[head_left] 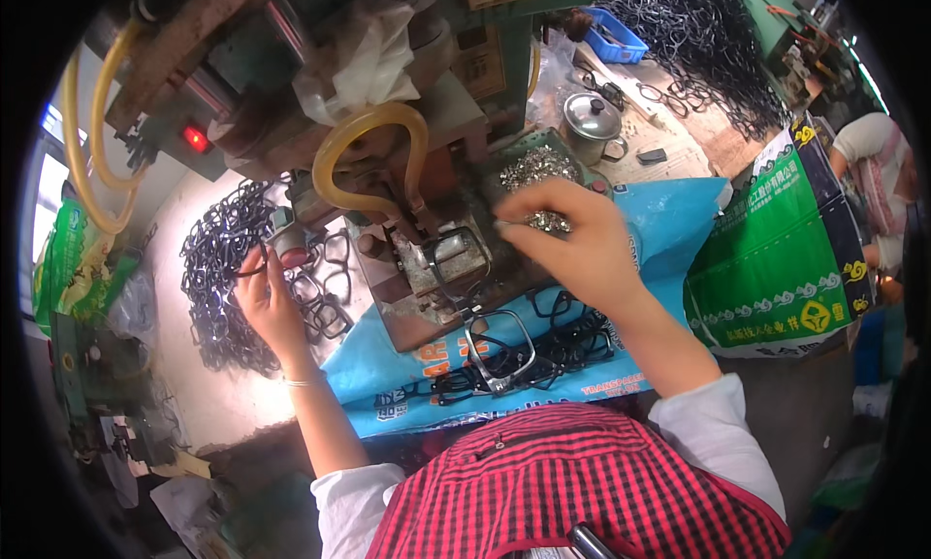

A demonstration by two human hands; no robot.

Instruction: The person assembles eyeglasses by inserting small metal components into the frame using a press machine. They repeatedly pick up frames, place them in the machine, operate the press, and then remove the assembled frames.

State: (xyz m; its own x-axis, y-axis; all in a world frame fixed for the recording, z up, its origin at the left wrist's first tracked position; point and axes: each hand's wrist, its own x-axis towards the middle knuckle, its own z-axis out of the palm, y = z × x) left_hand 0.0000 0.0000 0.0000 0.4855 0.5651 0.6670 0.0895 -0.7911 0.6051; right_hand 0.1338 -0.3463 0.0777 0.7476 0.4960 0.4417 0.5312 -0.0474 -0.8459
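My left hand [269,302] is closed on a black eyeglass frame [254,269] at the edge of a heap of such frames [215,287], beside a round red button [292,256]. My right hand [579,237] is raised beside the small shiny metal parts [536,170], thumb and fingers pinched and slightly blurred; what is in the pinch is too small to make out. Between the hands, one frame [460,258] lies on the press's metal block. Nearer me, a larger grey-black eyeglass frame [529,338] hangs over the blue plastic sheet [364,365].
A green press [456,108] with a yellow hose [323,157] stands over the block. At the back right are a lidded metal pot [593,116], a blue basket [615,37] and a big heap of black frames [693,35]. A green sack [776,258] and another person's arm [878,142] are at right.
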